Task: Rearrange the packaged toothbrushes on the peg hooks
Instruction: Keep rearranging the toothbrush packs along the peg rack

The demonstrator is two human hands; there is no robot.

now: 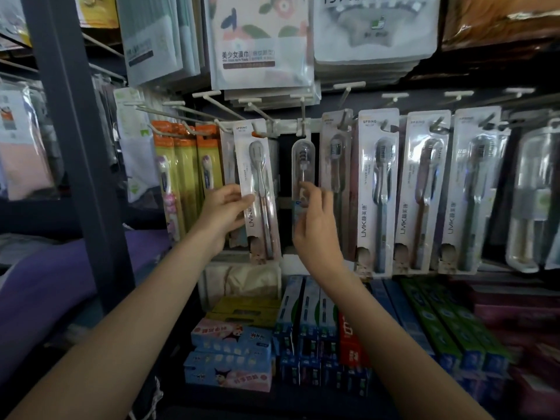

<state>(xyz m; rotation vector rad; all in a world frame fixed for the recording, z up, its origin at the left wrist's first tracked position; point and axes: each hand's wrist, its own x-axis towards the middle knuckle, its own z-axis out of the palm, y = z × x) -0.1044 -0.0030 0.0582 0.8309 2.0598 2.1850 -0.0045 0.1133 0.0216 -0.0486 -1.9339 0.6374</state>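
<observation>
Forearms reach up; left hand (225,207) grips LMK "SPRING" toothbrush pack (257,192), right hand (315,219) pinches clear toothbrush case (303,165) on peg hook (302,116); case label unreadable.

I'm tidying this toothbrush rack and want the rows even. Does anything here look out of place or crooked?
Yes. A lone clear tube-shaped toothbrush case hangs among the flat white LMK card packs, and it is a different shape from them. The right hand is at it. The pack in the left hand tilts, unlike the straight ones to the right.
</observation>
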